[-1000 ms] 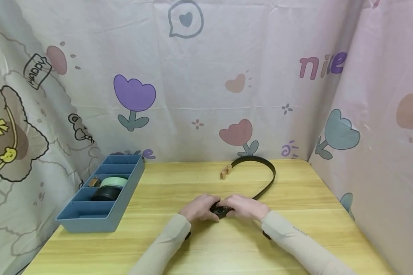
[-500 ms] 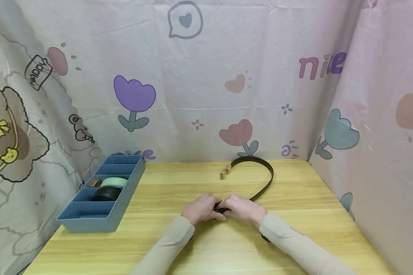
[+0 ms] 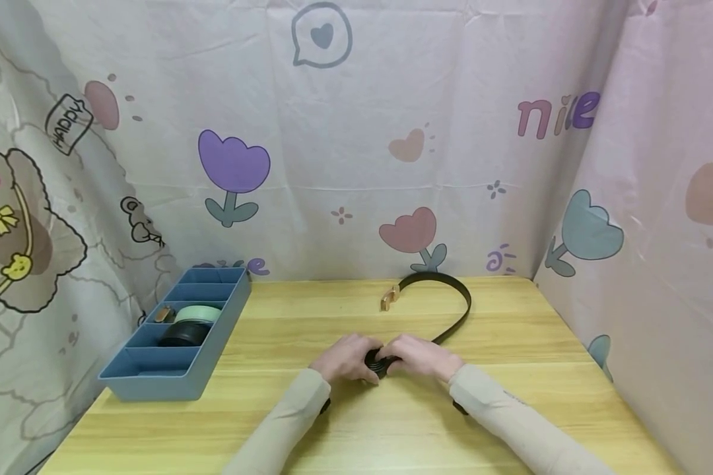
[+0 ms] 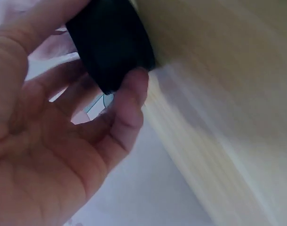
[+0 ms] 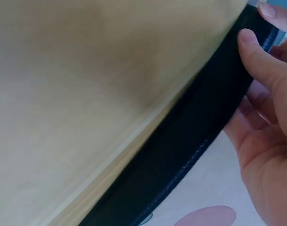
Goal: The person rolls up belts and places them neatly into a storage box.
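A black belt (image 3: 465,297) lies partly coiled on the table. Its free length curves from the coil out to the right and back to a gold buckle (image 3: 389,297) near the far edge. My left hand (image 3: 346,358) holds the rolled part (image 3: 377,364) from the left, fingers curled round it; the left wrist view shows thumb and fingers about the dark roll (image 4: 113,42). From the right, my right hand (image 3: 423,357) pinches the strap beside the coil. In the right wrist view the thumb presses the strap (image 5: 190,113) with fingers behind it.
A blue divided tray (image 3: 214,356) stands at the left of the wooden table (image 3: 309,310). Inside are a rolled black belt (image 3: 184,334), a rolled pale green belt (image 3: 199,313) and a brown-gold piece (image 3: 164,315). A patterned curtain (image 3: 333,132) hangs behind and at both sides.
The free loop of the belt has drawn in slightly toward the coil. Both hands shifted a little to the right and then back, staying on the roll. The tray has not moved.
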`<state>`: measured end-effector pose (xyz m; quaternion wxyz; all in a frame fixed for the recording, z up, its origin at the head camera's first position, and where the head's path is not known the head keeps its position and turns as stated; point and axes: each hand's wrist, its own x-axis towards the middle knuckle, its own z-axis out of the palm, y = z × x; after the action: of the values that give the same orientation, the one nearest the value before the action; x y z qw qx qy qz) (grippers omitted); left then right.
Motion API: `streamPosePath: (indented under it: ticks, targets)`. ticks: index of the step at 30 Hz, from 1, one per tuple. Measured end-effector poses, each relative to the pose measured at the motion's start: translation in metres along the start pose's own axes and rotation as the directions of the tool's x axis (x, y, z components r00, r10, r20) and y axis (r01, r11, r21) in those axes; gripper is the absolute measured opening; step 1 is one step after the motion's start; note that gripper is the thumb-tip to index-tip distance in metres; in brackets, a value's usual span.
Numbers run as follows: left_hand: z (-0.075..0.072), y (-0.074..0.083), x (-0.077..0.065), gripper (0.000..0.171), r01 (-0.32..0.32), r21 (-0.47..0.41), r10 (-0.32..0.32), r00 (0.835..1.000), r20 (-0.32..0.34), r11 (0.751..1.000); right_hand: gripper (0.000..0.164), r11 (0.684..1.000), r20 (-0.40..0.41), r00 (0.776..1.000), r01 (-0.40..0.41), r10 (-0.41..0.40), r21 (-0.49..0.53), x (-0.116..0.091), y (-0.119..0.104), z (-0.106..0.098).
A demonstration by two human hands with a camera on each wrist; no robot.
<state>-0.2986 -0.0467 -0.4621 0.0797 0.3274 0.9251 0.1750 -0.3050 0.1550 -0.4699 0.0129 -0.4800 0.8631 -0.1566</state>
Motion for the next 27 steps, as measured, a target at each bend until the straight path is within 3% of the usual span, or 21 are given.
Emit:
streamPosePath:
  ticks: [4, 12, 17, 20, 27]
  targets:
    - [0.003, 0.002, -0.001, 0.034, 0.035, 0.008, -0.035, 0.998, -0.048, 0.999, 0.013, 1.000, -0.018, 1.000, 0.000, 0.000, -0.005, 0.001, -0.003, 0.001]
    - [0.013, 0.007, -0.003, 0.041, 0.065, 0.152, -0.037, 0.983, -0.182, 0.986, 0.005, 0.993, -0.034, 0.999, -0.016, 0.012, -0.119, 0.002, -0.016, 0.006]
    - [0.009, 0.005, -0.002, 0.034, 0.050, 0.120, -0.032, 0.989, -0.147, 0.992, 0.017, 0.994, -0.007, 0.999, -0.048, 0.048, -0.099, -0.002, -0.013, 0.003]
    - [0.005, 0.004, -0.001, 0.040, 0.040, 0.077, -0.032, 0.994, -0.102, 0.996, 0.025, 0.996, -0.031, 0.999, -0.038, 0.036, -0.075, -0.004, -0.007, 0.002]
    - [0.003, 0.008, -0.002, 0.037, 0.065, 0.066, -0.063, 0.997, -0.038, 0.996, 0.016, 0.996, -0.083, 0.996, 0.034, -0.041, -0.083, -0.004, 0.001, 0.006]
